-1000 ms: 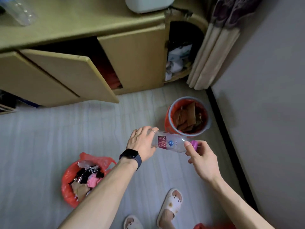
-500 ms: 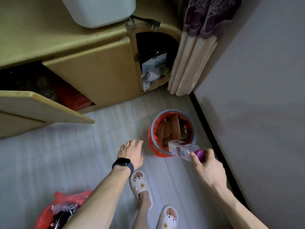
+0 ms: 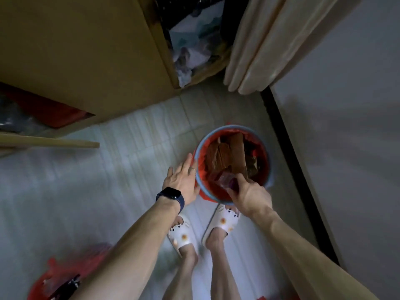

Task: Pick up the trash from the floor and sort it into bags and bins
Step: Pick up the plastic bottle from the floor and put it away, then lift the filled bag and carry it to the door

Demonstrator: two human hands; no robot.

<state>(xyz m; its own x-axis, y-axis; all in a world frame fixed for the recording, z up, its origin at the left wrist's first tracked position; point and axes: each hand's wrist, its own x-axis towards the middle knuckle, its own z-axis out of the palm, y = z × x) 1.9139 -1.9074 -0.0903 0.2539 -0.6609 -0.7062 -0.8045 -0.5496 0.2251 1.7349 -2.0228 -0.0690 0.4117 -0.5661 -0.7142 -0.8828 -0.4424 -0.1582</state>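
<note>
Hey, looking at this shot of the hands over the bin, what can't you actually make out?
All in the head view:
- The bottle: blurred and mostly covered by the right hand; the label is unreadable.
- The bin: anything deeper is hidden under the brown cardboard.
- The red bag: cut off by the bottom edge and covered by the left forearm; its contents are blurred.
- The left hand: it is unclear whether it touches the bin.

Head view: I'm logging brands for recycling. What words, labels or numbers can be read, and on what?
None can be read.
The clear plastic bottle with purple cap in the right hand: too blurred, nothing legible.
The black smartwatch: screen dark, no text.
</note>
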